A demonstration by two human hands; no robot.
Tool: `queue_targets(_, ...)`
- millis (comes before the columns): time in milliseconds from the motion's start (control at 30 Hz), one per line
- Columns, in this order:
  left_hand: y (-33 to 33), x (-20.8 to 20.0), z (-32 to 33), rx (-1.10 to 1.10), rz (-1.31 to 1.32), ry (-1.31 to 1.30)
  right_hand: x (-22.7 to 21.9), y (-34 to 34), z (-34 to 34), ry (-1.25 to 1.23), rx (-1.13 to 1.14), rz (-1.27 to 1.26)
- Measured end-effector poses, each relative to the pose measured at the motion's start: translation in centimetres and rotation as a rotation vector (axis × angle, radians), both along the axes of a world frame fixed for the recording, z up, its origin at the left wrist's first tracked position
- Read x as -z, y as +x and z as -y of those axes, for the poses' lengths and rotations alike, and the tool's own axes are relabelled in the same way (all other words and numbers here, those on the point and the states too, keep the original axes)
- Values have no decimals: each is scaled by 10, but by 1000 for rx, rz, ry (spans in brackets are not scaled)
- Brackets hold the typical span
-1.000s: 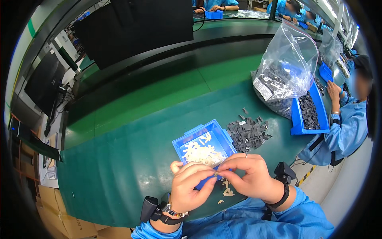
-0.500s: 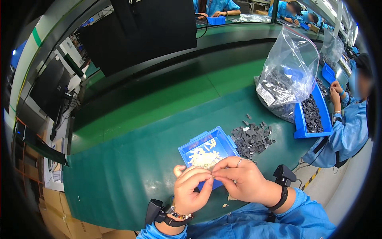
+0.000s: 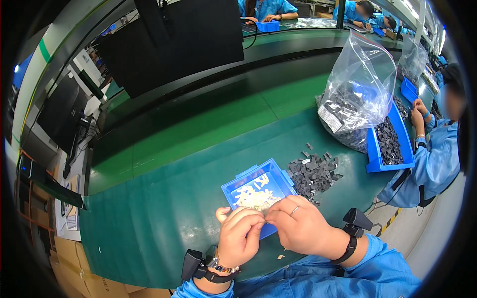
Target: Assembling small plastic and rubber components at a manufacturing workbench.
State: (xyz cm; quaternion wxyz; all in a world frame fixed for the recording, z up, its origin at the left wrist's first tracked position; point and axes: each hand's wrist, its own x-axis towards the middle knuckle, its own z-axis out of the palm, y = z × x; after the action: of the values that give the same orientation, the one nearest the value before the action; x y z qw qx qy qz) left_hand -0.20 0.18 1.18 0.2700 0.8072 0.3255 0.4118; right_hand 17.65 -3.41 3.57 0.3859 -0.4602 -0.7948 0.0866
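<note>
My left hand (image 3: 242, 229) and my right hand (image 3: 299, 222) meet fingertip to fingertip over the near edge of a blue tray (image 3: 230, 188). Both are closed in a pinch, and whatever sits between the fingers is too small to make out. Inside the tray lies a heap of small cream-coloured pieces (image 3: 254, 196), partly hidden by my fingers. Just right of the tray, small dark grey blocks (image 3: 314, 174) are spread in a loose pile on the green mat (image 3: 164, 218).
A clear plastic bag (image 3: 348, 109) full of dark parts stands at the right, beside a blue bin (image 3: 375, 161) of similar pieces. Further right sits a co-worker (image 3: 437, 154) in blue. A black monitor back (image 3: 169, 49) rises beyond the bench.
My right hand has turned slightly, its fingers curling closer over the pinch. My left fingers have drawn together a little. The tray and pile look the same, apart from a small view shift.
</note>
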Motion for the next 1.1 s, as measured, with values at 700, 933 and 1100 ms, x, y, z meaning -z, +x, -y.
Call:
queue_targets(700, 2, 3, 3, -123, -12, 35, -1, 7, -3, -267, -23, -314)
queue_targets(933, 3, -1, 5, -133, -31, 63, 2, 0, -1, -229, 25, -342)
queue_targets(1100, 2, 3, 4, -125, -27, 44, 4, -1, -2, -196, 0, -305)
